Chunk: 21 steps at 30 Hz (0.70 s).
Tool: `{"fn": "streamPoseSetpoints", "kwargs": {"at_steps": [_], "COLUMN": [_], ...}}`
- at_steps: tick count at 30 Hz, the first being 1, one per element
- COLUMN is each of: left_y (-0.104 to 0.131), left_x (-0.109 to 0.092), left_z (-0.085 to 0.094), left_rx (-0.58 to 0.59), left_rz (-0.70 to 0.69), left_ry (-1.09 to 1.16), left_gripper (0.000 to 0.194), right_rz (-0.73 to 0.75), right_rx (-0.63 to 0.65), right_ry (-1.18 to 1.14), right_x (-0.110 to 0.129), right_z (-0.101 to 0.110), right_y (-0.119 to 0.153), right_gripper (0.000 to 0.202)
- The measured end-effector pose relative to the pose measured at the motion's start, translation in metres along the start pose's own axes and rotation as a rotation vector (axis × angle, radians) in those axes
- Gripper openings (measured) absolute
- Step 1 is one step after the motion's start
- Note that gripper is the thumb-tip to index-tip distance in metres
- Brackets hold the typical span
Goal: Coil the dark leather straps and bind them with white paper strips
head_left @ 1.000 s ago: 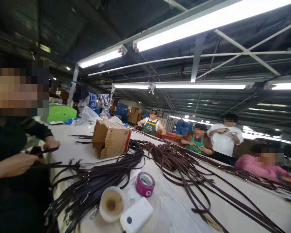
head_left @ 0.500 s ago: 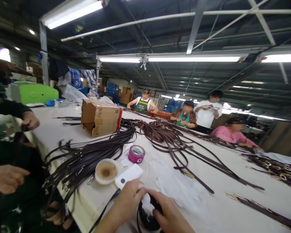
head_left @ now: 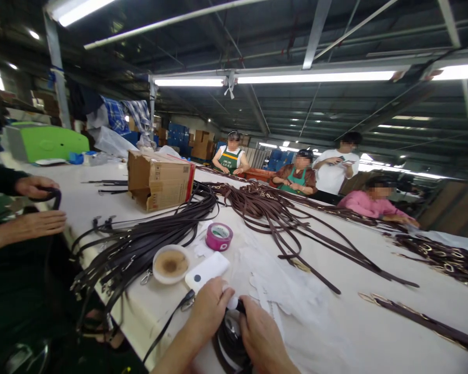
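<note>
My left hand (head_left: pixel 208 310) is closed, with a crumpled white piece (head_left: pixel 231 301), perhaps cloth or paper, pinched at its fingertips. The fingers of my right hand (head_left: pixel 260 332) are wrapped round part of a dark leather strap (head_left: pixel 231 340), which lies coiled below and between my hands. The white piece touches a short stretch of the strap near the right fingertips. Just beyond my left hand lie a flat white device (head_left: pixel 212 266) with a round dark spot and a white bowl (head_left: pixel 155 270) with a brown-stained inside. A metal clip on a dark strap shows beside my left wrist.
A purple tape roll (head_left: pixel 219 237), an open cardboard box (head_left: pixel 171 182) and heaps of black straps (head_left: pixel 152 239) and brown straps (head_left: pixel 257 208) lie on the white table (head_left: pixel 359 332). At left, a co-worker's hands (head_left: pixel 35 223) hold a dark strap. Several people are across the table.
The white piece has come off the top of the coil and is bunched at my left fingertips. More of the coil shows. The co-worker's lower hand at left has risen towards the other.
</note>
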State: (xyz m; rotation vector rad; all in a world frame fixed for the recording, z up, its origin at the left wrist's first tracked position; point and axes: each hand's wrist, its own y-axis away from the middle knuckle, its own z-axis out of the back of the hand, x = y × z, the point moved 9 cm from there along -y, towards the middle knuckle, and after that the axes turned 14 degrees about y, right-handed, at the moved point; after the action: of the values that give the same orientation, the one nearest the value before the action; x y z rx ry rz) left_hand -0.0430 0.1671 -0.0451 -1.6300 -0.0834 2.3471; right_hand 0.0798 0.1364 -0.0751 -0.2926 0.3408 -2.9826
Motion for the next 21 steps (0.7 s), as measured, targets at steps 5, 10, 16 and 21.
{"fn": "streamPoseSetpoints", "kwargs": {"at_steps": [5,10,16,21], "left_y": [0.0,-0.005,-0.01,-0.005], "left_x": [0.012,0.017,0.019,0.007], "left_z": [-0.007,-0.008,-0.011,-0.003], "left_rx": [-0.049,-0.042,-0.012,0.034], "left_rz": [0.009,0.018,0.037,0.006], "left_ry": [-0.085,-0.063,-0.01,0.037], "left_gripper": [0.031,0.036,0.04,0.039], "right_rz": [-0.004,0.032,0.128,0.07], "right_rx": [-0.101,-0.082,-0.006,0.031], "right_ry": [-0.021,-0.186,-0.306,-0.324], "right_x": [-0.005,-0.01,0.004,0.001], "right_z": [0.0,0.011,0.031,0.02], "right_y": [0.004,0.0,-0.02,-0.03], "right_gripper": [0.032,0.035,0.026,0.018]}}
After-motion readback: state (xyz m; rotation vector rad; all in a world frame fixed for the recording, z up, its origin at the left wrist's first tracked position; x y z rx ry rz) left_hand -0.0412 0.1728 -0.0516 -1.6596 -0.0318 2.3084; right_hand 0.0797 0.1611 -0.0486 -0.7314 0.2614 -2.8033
